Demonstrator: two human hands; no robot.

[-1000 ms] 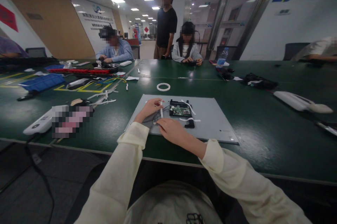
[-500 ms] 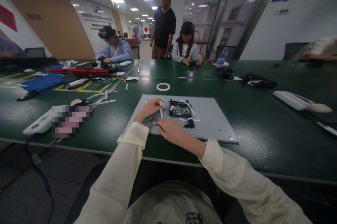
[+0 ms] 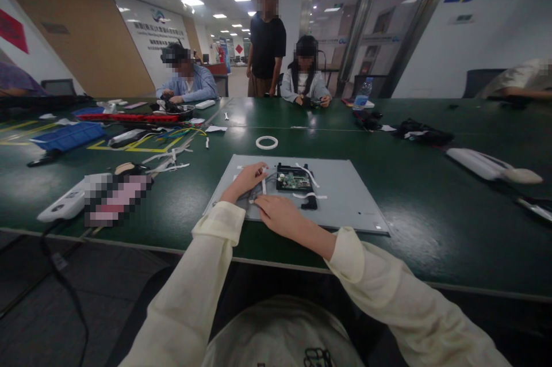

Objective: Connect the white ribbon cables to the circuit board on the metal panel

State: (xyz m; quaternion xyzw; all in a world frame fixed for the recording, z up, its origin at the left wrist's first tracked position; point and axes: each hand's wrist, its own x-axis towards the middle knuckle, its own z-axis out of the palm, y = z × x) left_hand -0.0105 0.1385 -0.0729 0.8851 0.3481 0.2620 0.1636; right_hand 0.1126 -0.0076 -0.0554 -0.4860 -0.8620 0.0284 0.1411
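A flat grey panel lies on the table in front of me, with a green circuit board in a black bracket at its middle. Grey cables run leftward from the board, and a narrow strip of white tape crosses them. My left hand has its fingertips pinched at the far end of that strip. Close to the strip's near end, my right hand rests on the panel with fingers curled together; what they hold is hidden. Another tape strip lies across the bracket.
Beyond the panel lies a white tape roll. To the left are a white power bank-like device, tape scraps and a blue tray. A white device is at right. Co-workers sit across the table.
My left fingertips have shifted very slightly along the strip's far end. My right hand stays almost in place, and the panel has not moved.
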